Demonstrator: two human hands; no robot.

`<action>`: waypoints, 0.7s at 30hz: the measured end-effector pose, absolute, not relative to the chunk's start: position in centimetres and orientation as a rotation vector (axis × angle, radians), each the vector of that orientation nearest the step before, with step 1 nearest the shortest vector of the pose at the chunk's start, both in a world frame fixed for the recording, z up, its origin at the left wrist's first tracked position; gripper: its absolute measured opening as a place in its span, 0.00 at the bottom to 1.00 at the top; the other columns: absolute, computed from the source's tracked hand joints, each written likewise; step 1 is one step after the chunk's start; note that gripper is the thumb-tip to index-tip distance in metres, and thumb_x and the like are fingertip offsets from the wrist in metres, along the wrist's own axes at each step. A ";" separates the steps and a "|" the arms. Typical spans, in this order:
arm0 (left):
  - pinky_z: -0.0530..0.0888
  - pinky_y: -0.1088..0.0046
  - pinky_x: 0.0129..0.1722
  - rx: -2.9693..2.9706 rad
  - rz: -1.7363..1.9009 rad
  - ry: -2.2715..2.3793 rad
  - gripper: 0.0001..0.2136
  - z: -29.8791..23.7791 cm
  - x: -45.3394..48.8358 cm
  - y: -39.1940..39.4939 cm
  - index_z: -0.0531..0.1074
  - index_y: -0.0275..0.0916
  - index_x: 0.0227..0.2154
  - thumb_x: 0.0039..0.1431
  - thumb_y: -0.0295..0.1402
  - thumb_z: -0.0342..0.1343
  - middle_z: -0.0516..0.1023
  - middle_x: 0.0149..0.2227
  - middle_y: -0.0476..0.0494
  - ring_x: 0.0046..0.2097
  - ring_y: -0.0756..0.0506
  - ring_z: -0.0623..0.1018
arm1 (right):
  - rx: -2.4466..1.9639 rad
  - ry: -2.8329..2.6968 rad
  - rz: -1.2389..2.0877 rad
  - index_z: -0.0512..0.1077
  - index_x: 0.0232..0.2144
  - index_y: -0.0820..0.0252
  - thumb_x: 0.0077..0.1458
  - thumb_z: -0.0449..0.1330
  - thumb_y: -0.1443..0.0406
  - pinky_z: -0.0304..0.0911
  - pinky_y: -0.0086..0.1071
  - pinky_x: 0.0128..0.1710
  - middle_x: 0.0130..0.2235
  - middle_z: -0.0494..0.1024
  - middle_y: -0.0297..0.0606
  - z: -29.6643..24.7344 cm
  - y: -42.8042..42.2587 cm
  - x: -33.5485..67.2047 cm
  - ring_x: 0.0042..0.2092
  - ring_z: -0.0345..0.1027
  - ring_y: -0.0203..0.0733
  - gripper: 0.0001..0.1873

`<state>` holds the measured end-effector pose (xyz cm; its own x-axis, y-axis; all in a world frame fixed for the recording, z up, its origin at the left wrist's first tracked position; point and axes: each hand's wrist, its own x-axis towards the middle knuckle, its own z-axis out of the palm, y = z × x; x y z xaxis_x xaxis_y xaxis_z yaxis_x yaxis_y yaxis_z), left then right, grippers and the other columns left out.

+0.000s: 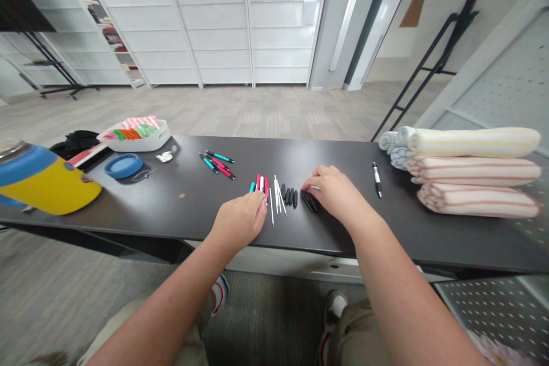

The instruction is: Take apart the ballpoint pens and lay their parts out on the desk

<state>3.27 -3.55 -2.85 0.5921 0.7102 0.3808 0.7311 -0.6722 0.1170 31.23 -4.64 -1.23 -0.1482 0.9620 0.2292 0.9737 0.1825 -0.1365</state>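
My left hand (pixel 242 214) is closed, its curled fingers at the lower ends of a row of pen barrels (pixel 258 182) in pink, white and teal. What lies inside the fingers is hidden. Just right of it lie several thin white pen refills (pixel 277 197). Beside those, short black pen grips (pixel 289 195) stand in a neat row. My right hand (pixel 332 191) bends its fingers down around more black pen parts (pixel 309 201), partly covered by the hand. Farther back on the left is a loose group of assembled-looking pens (pixel 218 164), pink and teal with black ends.
A white-and-black pen (pixel 377 179) lies right, near stacked rolled towels (pixel 476 171). Leftward are a blue ring-shaped object (pixel 123 166), crumpled white tissue (pixel 164 156), a white basket (pixel 150 142) of colourful packets, and a yellow-and-blue container (pixel 47 177). The dark table (pixel 343 151) has a near edge.
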 end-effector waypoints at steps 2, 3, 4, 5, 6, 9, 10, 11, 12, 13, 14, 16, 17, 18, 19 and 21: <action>0.69 0.71 0.34 -2.753 -0.620 -1.248 0.10 -2.9 3.2 -3.5 0.73 0.41 0.42 0.74 0.33 0.46 0.82 0.38 0.45 0.37 0.45 0.81 | -1.858 -2.225 -0.091 0.84 0.37 0.47 0.62 0.66 0.66 0.63 0.40 0.42 0.42 0.77 0.42 -1.2 -4.7 31.2 0.43 0.67 0.50 0.08; 0.69 0.70 0.34 -2.752 -0.617 -1.248 0.10 -2.9 3.2 -3.5 0.73 0.41 0.42 0.74 0.33 0.46 0.82 0.38 0.46 0.37 0.45 0.81 | -1.860 -2.238 -0.109 0.84 0.37 0.49 0.61 0.66 0.66 0.62 0.40 0.41 0.43 0.77 0.42 -1.2 -4.7 31.1 0.43 0.67 0.51 0.06; 0.69 0.70 0.34 -2.750 -0.616 -1.250 0.10 -2.9 3.2 -3.5 0.73 0.41 0.42 0.74 0.33 0.46 0.82 0.38 0.46 0.37 0.45 0.81 | -1.862 -2.248 -0.127 0.83 0.36 0.50 0.61 0.67 0.66 0.62 0.40 0.41 0.43 0.77 0.43 -1.2 -4.8 31.1 0.44 0.67 0.51 0.05; 0.69 0.70 0.34 -2.750 -0.615 -1.252 0.11 -2.9 3.2 -3.5 0.73 0.41 0.42 0.74 0.33 0.46 0.82 0.38 0.46 0.37 0.45 0.81 | -1.865 -2.256 -0.142 0.82 0.36 0.52 0.61 0.67 0.66 0.63 0.40 0.40 0.44 0.77 0.43 -1.2 -4.9 31.0 0.44 0.67 0.51 0.04; 0.69 0.70 0.34 -2.749 -0.615 -1.254 0.11 -2.9 3.2 -3.5 0.73 0.41 0.42 0.74 0.34 0.46 0.82 0.38 0.46 0.37 0.45 0.81 | -1.863 -2.261 -0.153 0.81 0.35 0.53 0.61 0.66 0.67 0.63 0.40 0.40 0.44 0.77 0.44 -1.2 -4.9 31.1 0.44 0.68 0.52 0.04; 0.69 0.70 0.35 -2.749 -0.624 -1.249 0.11 -2.9 3.2 -3.6 0.74 0.41 0.42 0.74 0.33 0.46 0.82 0.39 0.46 0.38 0.45 0.81 | -1.811 -2.217 -0.153 0.79 0.38 0.57 0.64 0.62 0.68 0.64 0.41 0.45 0.45 0.78 0.45 -1.1 -5.4 31.7 0.45 0.69 0.51 0.05; 0.69 0.69 0.35 -2.751 -0.629 -1.246 0.11 -2.9 3.2 -3.6 0.74 0.41 0.43 0.74 0.33 0.46 0.82 0.39 0.46 0.38 0.45 0.81 | -1.794 -2.165 -0.149 0.78 0.39 0.59 0.65 0.60 0.68 0.64 0.40 0.47 0.45 0.78 0.45 -0.9 -5.6 32.2 0.46 0.70 0.50 0.05; 0.69 0.69 0.35 -2.753 -0.632 -1.244 0.11 -2.9 3.2 -3.6 0.74 0.41 0.43 0.74 0.33 0.46 0.82 0.39 0.46 0.37 0.45 0.81 | -1.788 -2.097 -0.146 0.77 0.40 0.60 0.65 0.59 0.68 0.64 0.39 0.47 0.44 0.78 0.45 -0.7 -5.9 32.7 0.46 0.71 0.49 0.06; 0.69 0.69 0.35 -2.754 -0.633 -1.244 0.11 -2.9 3.2 -3.6 0.74 0.41 0.43 0.74 0.33 0.46 0.82 0.39 0.46 0.37 0.44 0.81 | -1.803 -2.013 -0.148 0.77 0.40 0.60 0.65 0.59 0.68 0.65 0.38 0.47 0.43 0.79 0.44 -0.4 -6.2 33.3 0.45 0.73 0.48 0.06; 0.68 0.69 0.35 -2.754 -0.633 -1.244 0.11 -2.9 3.2 -3.6 0.74 0.41 0.43 0.74 0.33 0.46 0.82 0.39 0.46 0.37 0.44 0.81 | -1.839 -1.928 -0.154 0.76 0.40 0.60 0.64 0.60 0.67 0.65 0.38 0.45 0.42 0.80 0.43 -0.1 -6.5 33.8 0.43 0.73 0.47 0.05; 0.68 0.69 0.35 -2.756 -0.630 -1.243 0.11 -2.9 3.2 -3.6 0.74 0.41 0.43 0.74 0.33 0.46 0.82 0.39 0.46 0.37 0.44 0.81 | -1.892 -1.848 -0.169 0.76 0.40 0.60 0.63 0.60 0.67 0.65 0.37 0.43 0.40 0.80 0.42 0.1 -6.9 34.2 0.40 0.74 0.47 0.05; 0.68 0.69 0.35 -2.759 -0.613 -1.244 0.11 -2.9 3.3 -3.6 0.74 0.40 0.43 0.74 0.33 0.46 0.82 0.39 0.46 0.37 0.44 0.81 | -2.008 -1.740 -0.197 0.77 0.39 0.59 0.61 0.62 0.66 0.64 0.37 0.40 0.36 0.81 0.39 0.4 -7.5 34.6 0.37 0.74 0.46 0.05; 0.68 0.69 0.35 -2.757 -0.601 -1.248 0.11 -3.0 3.3 -3.5 0.74 0.40 0.43 0.74 0.34 0.46 0.82 0.39 0.45 0.37 0.44 0.81 | -2.063 -1.711 -0.201 0.78 0.38 0.58 0.60 0.62 0.66 0.63 0.37 0.39 0.36 0.82 0.39 0.4 -7.8 34.6 0.37 0.75 0.46 0.05; 0.68 0.69 0.35 -2.755 -0.591 -1.251 0.11 -3.0 3.3 -3.5 0.74 0.40 0.43 0.75 0.34 0.45 0.82 0.39 0.45 0.38 0.44 0.81 | -2.115 -1.694 -0.198 0.78 0.37 0.58 0.59 0.62 0.66 0.63 0.36 0.39 0.36 0.82 0.38 0.4 -8.1 34.5 0.37 0.75 0.46 0.05; 0.68 0.69 0.35 -2.754 -0.584 -1.252 0.11 -3.0 3.3 -3.5 0.74 0.40 0.43 0.75 0.34 0.45 0.82 0.39 0.45 0.38 0.44 0.81 | -2.164 -1.682 -0.191 0.79 0.37 0.58 0.59 0.62 0.65 0.62 0.36 0.38 0.37 0.83 0.39 0.3 -8.2 34.3 0.37 0.76 0.46 0.05; 0.68 0.69 0.35 -2.750 -0.588 -1.253 0.12 -3.0 3.3 -3.5 0.73 0.40 0.43 0.75 0.34 0.45 0.82 0.39 0.45 0.38 0.44 0.81 | -2.258 -1.659 -0.187 0.79 0.36 0.57 0.59 0.62 0.65 0.62 0.36 0.37 0.37 0.84 0.40 -0.1 -8.4 33.7 0.38 0.77 0.47 0.06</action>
<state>3.28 -3.48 -3.05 0.5962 0.7143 0.3666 0.7385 -0.6670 0.0986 33.74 -8.41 -0.07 0.3128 0.9020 0.2977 0.9456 -0.2663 -0.1868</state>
